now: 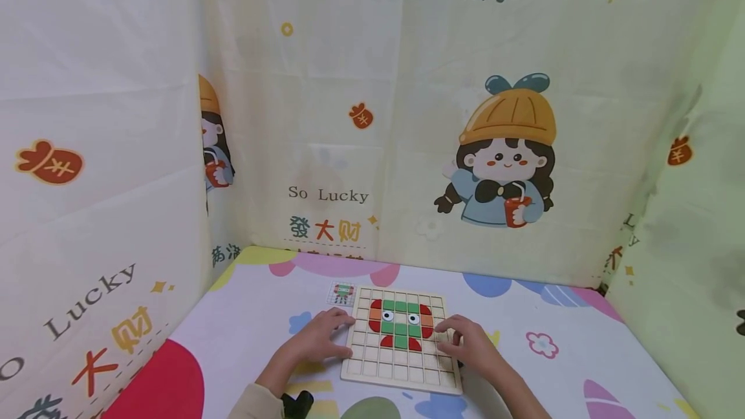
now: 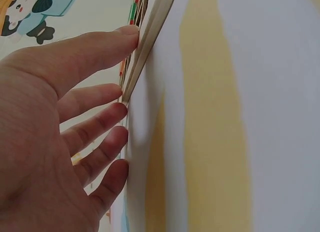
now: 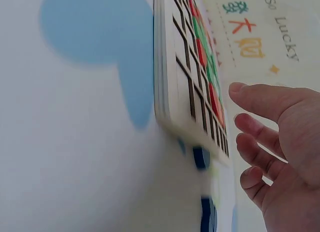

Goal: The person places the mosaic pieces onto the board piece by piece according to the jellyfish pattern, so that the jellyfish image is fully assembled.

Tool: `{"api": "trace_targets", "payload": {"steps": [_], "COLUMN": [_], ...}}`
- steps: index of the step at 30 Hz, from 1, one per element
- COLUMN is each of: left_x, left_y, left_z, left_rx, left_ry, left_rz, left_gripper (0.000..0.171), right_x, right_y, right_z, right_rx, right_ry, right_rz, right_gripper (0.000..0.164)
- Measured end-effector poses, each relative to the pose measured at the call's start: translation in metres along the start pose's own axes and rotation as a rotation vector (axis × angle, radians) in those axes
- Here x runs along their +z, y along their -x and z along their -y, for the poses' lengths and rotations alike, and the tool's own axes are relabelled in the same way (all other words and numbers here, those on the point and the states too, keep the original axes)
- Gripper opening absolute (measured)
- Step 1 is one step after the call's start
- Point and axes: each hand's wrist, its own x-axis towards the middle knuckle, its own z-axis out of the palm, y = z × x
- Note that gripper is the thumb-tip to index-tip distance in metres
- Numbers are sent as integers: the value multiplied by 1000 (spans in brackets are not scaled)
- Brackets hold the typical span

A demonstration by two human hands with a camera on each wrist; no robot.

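A square wooden grid board (image 1: 401, 367) lies on the table, with red, green and orange tiles (image 1: 400, 328) and two eye tiles forming a face-like picture. My left hand (image 1: 317, 335) is at the board's left side, thumb and fingertips right at its edge; in the left wrist view the thumb (image 2: 100, 49) meets the wooden rim and the other fingers are spread. Over the right side of the board is my right hand (image 1: 474, 344), fingers loosely bent and holding nothing. The right wrist view shows its thumb (image 3: 265, 99) apart from the board's corner (image 3: 172, 117).
A small printed card (image 1: 342, 293) with a similar figure lies at the board's far left corner. Two dark blue pieces (image 3: 201, 158) show beside the board's edge. Patterned cloth walls (image 1: 326, 147) enclose the back and sides of the table. A black object (image 1: 299, 404) sits by the left wrist.
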Motion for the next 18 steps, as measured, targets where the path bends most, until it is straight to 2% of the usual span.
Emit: {"api": "trace_targets", "payload": {"steps": [8, 12, 14, 18], "left_x": [1, 1, 1, 0], "left_y": [0, 1, 1, 1], "left_z": [0, -1, -1, -1], "left_rx": [-12, -13, -12, -6], "left_ry": [-5, -1, 2, 1], "left_rz": [1, 2, 2, 1], "left_gripper": [62, 62, 63, 63], "right_x": [-31, -42, -47, -54], "right_y": [25, 36, 41, 50], "right_z": [-29, -44, -53, -68], "right_rx": [56, 149, 146, 54], "right_ry": [48, 61, 74, 103], "right_rz": [-66, -71, -63, -51], "right_gripper": [22, 23, 25, 29]}}
